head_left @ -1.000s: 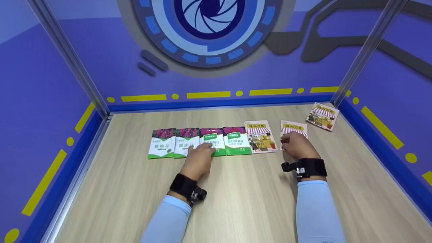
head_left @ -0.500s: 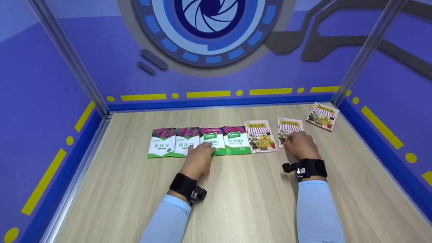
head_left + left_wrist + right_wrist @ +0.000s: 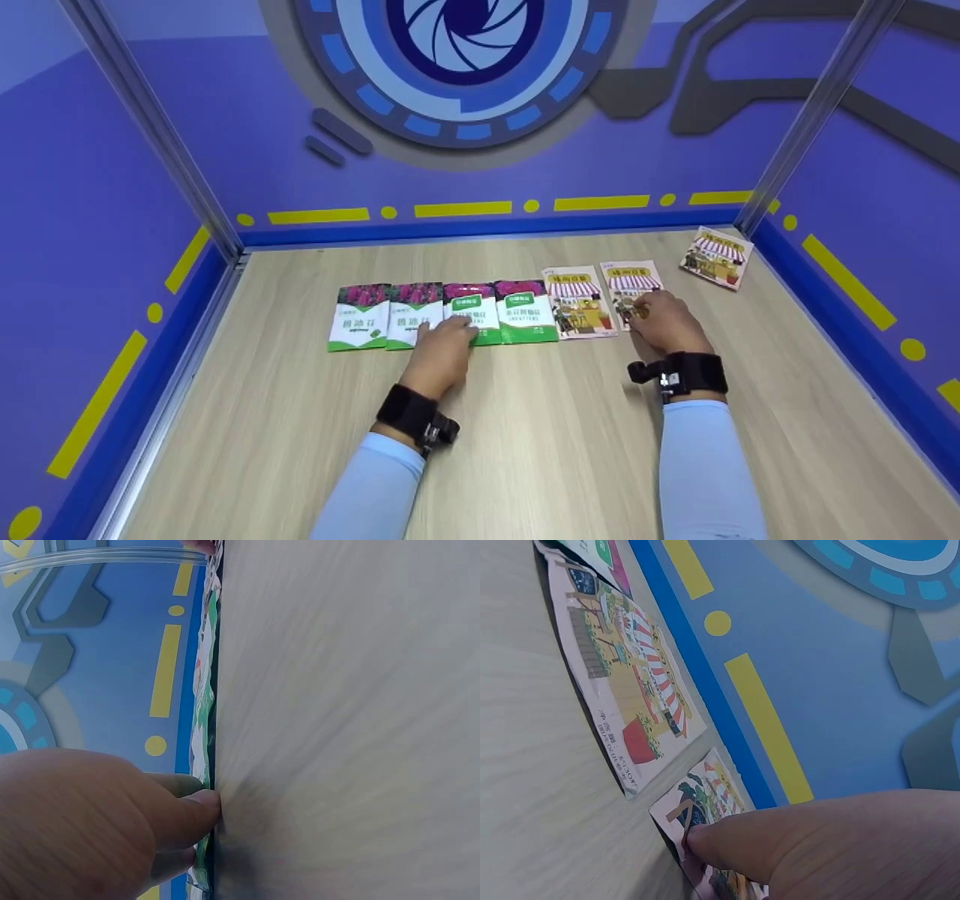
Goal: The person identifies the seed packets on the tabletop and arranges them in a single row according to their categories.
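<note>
A row of seed packets lies flat on the table. From the left come two white-and-green lupin-like flower packets (image 3: 360, 319), then two green-labelled packets with magenta flowers (image 3: 527, 311). After them lies a pink packet with a striped awning (image 3: 579, 304). My left hand (image 3: 441, 352) rests its fingertips on the lower edges of the middle packets; its thumb touches the packet edge in the left wrist view. My right hand (image 3: 670, 322) holds a second pink awning packet (image 3: 626, 289) by its lower part, the thumb on its face (image 3: 712, 791). The other right fingers are hidden in the right wrist view.
Another awning packet (image 3: 718, 259) lies tilted at the table's back right corner. Blue-purple panels (image 3: 225, 150) enclose the wooden table (image 3: 540, 450) at the back and both sides. A narrow gap separates the two pink packets in the right wrist view.
The pink packet under my right hand has slid left, up close to the row. The right hand shifted slightly and uncovers more of it. My left hand has stayed in place.
</note>
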Action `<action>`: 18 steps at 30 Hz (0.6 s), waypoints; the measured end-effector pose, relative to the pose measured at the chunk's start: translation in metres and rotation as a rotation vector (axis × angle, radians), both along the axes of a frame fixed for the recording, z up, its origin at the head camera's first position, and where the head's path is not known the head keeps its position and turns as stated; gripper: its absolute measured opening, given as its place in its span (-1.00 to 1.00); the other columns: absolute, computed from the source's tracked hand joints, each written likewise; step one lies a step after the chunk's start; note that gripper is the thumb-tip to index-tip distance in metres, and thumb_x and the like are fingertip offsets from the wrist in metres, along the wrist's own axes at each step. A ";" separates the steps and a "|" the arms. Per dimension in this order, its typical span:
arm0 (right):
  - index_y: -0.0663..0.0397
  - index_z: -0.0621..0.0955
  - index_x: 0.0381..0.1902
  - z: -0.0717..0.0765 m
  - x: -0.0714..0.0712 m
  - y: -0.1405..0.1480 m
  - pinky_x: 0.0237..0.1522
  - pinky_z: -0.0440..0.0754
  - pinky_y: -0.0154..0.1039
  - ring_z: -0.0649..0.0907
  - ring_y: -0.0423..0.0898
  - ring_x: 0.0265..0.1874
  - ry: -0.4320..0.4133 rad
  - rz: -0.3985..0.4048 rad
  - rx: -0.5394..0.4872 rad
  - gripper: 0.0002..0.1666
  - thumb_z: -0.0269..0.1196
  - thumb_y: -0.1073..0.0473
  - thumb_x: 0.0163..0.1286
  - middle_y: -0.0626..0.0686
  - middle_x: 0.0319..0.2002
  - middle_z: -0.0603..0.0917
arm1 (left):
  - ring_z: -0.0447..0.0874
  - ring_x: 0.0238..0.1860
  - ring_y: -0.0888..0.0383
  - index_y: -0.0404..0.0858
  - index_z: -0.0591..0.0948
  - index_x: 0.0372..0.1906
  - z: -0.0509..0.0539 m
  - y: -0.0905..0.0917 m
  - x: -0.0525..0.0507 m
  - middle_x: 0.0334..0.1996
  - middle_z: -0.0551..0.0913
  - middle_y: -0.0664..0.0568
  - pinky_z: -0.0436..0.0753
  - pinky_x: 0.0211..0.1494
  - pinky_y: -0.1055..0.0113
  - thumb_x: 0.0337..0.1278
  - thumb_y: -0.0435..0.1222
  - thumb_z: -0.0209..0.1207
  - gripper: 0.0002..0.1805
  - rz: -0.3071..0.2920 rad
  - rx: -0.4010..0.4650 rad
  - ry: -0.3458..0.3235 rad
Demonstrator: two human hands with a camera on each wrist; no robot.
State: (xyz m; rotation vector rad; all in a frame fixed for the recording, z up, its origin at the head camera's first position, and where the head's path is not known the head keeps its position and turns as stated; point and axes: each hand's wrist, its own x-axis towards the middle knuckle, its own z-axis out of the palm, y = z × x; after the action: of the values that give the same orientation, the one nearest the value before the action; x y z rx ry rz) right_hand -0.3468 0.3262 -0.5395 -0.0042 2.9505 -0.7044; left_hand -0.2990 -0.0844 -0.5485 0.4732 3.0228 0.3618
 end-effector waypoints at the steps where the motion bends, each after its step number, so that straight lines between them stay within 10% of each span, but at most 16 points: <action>1: 0.37 0.65 0.42 0.000 0.000 0.000 0.52 0.52 0.47 0.56 0.52 0.47 0.006 0.009 -0.002 -0.44 0.31 0.12 0.64 0.53 0.45 0.57 | 0.53 0.67 -0.13 -0.15 0.70 0.53 0.000 0.000 0.000 0.63 0.58 -0.09 0.33 0.74 -0.50 0.51 -0.53 0.26 -0.42 -0.001 -0.001 0.002; 18: 0.35 0.69 0.37 -0.002 -0.001 0.001 0.57 0.47 0.48 0.55 0.54 0.49 0.026 0.054 -0.016 -0.47 0.38 0.12 0.62 0.52 0.43 0.60 | 0.53 0.68 -0.11 -0.14 0.72 0.51 0.001 0.001 0.001 0.62 0.60 -0.09 0.34 0.73 -0.48 0.48 -0.58 0.24 -0.40 0.001 -0.005 0.011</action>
State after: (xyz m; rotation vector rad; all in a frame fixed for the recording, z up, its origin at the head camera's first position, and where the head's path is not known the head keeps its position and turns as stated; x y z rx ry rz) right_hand -0.3483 0.3274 -0.5411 -0.0943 2.9574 -0.7256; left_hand -0.2985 -0.0835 -0.5479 0.4743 3.0341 0.3523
